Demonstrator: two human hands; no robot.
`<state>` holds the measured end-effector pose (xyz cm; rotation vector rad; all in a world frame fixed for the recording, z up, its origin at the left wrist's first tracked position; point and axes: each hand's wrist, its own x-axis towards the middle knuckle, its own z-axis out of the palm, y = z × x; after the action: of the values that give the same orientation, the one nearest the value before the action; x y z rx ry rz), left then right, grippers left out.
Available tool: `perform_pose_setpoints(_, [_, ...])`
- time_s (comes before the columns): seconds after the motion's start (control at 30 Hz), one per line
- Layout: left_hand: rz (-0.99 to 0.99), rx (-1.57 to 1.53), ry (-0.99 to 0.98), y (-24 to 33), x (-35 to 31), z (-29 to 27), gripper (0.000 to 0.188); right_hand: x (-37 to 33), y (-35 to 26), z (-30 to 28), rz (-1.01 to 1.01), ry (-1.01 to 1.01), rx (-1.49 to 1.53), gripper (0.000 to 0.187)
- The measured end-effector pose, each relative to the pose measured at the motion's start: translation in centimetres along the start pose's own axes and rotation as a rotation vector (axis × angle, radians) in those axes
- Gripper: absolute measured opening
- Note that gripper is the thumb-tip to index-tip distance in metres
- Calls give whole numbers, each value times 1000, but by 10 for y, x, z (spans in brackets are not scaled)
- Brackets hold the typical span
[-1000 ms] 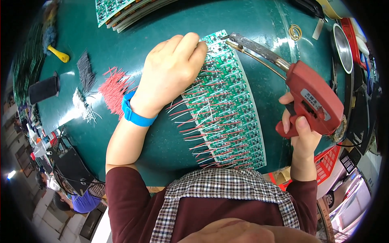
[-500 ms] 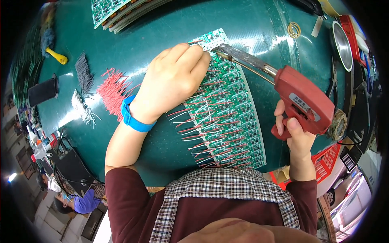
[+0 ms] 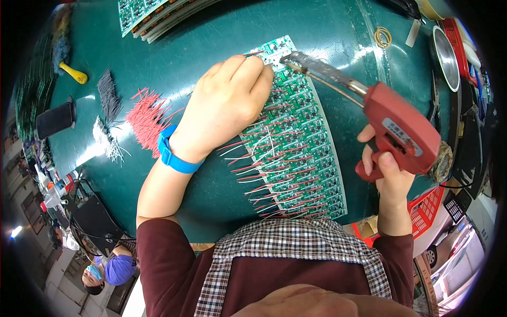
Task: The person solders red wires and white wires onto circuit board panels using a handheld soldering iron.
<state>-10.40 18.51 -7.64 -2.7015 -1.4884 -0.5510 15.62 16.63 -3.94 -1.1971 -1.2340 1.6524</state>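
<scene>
A long green circuit board panel [image 3: 311,121] lies on the table in front of me, with red and white wires [image 3: 264,179] sticking out along its left edge. Over the panel's far end my left hand [image 3: 227,103], a blue band at its wrist, is closed with its fingertips pressed to the board; whatever they pinch is hidden. My right hand [image 3: 388,169] grips a red soldering gun [image 3: 404,127] by its handle. Its dark tip points left, at the panel's far end, a little right of my left fingers. Whether the tip touches the board I cannot tell.
Piles of red wires [image 3: 147,119], black wires [image 3: 109,95] and white wires [image 3: 106,140] lie to the left. A phone [image 3: 55,120] and a yellow-handled brush [image 3: 74,73] are beyond them. Stacked boards [image 3: 163,21] stand at the back; a solder coil [image 3: 383,38] and metal bowl [image 3: 446,58] at right.
The soldering gun has shifted slightly right, drawing its tip away from my left fingers. My left hand has barely moved. At lower left, a person in purple has changed posture.
</scene>
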Motion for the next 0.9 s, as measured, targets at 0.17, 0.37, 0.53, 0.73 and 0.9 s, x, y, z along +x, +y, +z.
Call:
perform_pose_setpoints(0.17, [50, 54, 70, -1, 1, 2, 17, -1, -5, -4, -66, 49, -18, 55])
perform_pose_setpoints(0.37, [52, 47, 81, -1, 3, 2, 15, -6, -5, -5, -69, 65, -7, 56])
perform_pose_setpoints(0.53, [40, -1, 140, 3, 2, -2, 16, -11, -5, -5, 1, 48, 4, 55])
perform_pose_setpoints(0.73, [34, -85, 135, 10, -3, 3, 18, -15, -2, -6, 88, 4, 2, 50])
perform_pose_setpoints(0.9, [34, -81, 92, 10, -2, 1, 16, -17, -1, -5, 101, 0, 23, 45])
